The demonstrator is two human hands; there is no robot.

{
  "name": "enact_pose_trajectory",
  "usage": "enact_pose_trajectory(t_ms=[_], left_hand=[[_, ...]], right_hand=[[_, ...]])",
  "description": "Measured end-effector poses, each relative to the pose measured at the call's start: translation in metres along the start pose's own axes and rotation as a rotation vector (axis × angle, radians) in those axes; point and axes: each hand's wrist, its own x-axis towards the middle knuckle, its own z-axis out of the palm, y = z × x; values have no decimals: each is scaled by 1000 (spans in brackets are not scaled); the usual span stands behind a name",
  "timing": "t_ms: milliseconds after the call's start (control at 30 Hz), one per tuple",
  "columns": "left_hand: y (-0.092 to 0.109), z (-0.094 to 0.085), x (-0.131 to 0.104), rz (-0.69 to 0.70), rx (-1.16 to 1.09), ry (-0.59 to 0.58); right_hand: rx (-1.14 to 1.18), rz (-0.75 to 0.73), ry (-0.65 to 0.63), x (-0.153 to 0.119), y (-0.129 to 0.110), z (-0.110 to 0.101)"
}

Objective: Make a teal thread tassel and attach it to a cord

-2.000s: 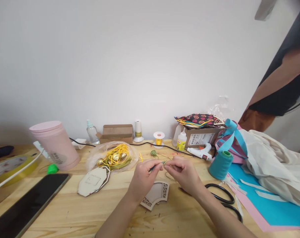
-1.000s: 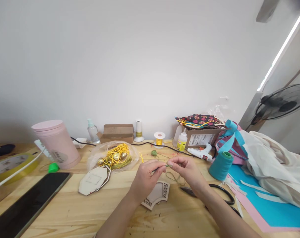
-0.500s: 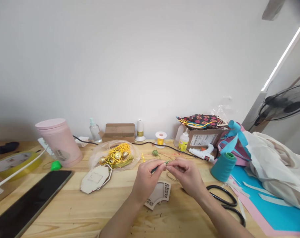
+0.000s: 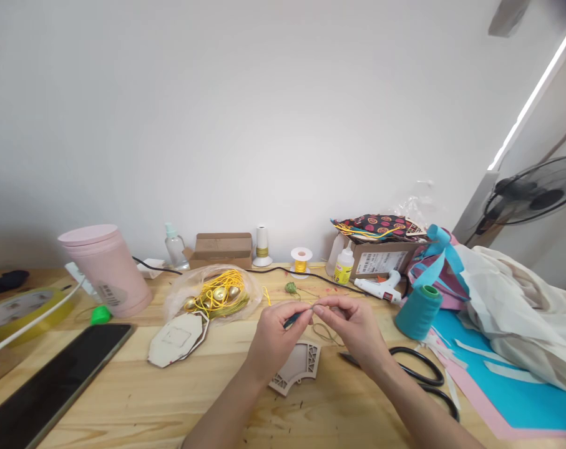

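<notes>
My left hand (image 4: 278,333) is closed in a pinch on a small dark teal piece (image 4: 291,320), mostly hidden by the fingers. Its fingertips meet those of my right hand (image 4: 348,324), which also pinches; a thin olive cord (image 4: 328,337) hangs in a loop from just below these fingertips. What exactly lies between the tips is too small to make out. Under my hands a fan-shaped wooden frame (image 4: 316,362) with cut-out ends rests on the table. Black-handled scissors (image 4: 423,368) lie beside and partly beneath my right forearm.
Behind my hands are a green thread ball (image 4: 291,288), a yellow thread spool (image 4: 301,260), a glue bottle (image 4: 344,267) and a glue gun (image 4: 379,287). A teal thread cone (image 4: 418,313) stands right. Left are gold bells with yellow cord (image 4: 220,293), a phone (image 4: 60,380) and a pink tumbler (image 4: 109,268).
Both hands stay fingertip to fingertip, with small finger shifts. More of the dark teal piece and the olive cord loop shows now. The whole view has shifted slightly.
</notes>
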Motion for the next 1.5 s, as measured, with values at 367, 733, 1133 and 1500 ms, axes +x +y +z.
enact_pose_trajectory(t_ms=[367,733,1133,1500], left_hand=[[-4,3,-2,-153,-140,25],[-1,1,-1,-10,-2,12],[-1,-1,-1,116,102,27],[-8,9,2,-410,-493,108]], right_hand=[[107,67,6,1,0,0],[109,34,22,0,-5,-1],[13,0,41,1,0,0],[70,48,-19,4,6,2]])
